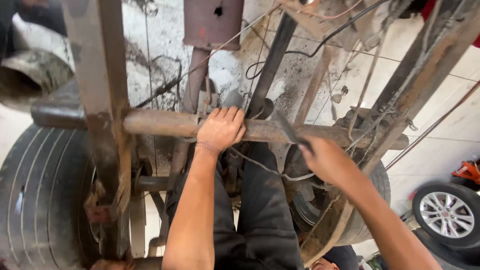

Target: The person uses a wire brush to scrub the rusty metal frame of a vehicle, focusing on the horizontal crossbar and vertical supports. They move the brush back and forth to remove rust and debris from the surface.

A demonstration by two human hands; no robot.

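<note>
Rust covers the crossbar [165, 123] that I grip with my left hand [220, 128]; its fingers curl over the top of the bar, closed around it, just beside the upright pipe [196, 75]; my right hand [327, 160] is closed on a dark flat blade-like tool [289, 128], its tip resting against the same bar further along; wires [260, 165] hang loose between both hands; the big tyre [42, 195] stands left; I judge the work mid-way, since the bar sits in place, heavily crusted, and nothing looks detached or cleaned yet.
</note>
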